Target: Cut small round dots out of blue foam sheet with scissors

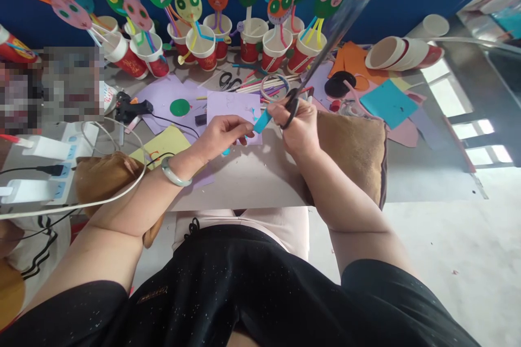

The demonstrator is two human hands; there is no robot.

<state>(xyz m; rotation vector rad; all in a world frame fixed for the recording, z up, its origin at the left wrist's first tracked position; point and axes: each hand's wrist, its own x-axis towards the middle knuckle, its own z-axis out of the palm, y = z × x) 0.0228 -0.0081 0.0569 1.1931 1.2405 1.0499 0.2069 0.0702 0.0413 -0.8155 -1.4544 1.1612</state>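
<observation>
A small strip of blue paper (264,120) spans the gap between my two hands above the table. My left hand (230,133) is closed, thumb and forefinger pinched at the strip's lower left end. My right hand (300,124) has its fingers through the black handles of a pair of scissors (291,108), and its thumb and forefinger press on the strip's upper end. The scissors' blades are hard to make out. Beneath the hands lies a lilac paper sheet (228,105) with faint pencil marks and small blue scraps.
Red-and-white paper cups (201,49) holding paper-faced stick figures line the blue wall. Another pair of scissors (228,81) lies behind the lilac sheet. Blue paper (388,102) and stacked cups (386,53) sit right, a brown cushion (354,146) nearer. A power strip (67,168) with cables is left.
</observation>
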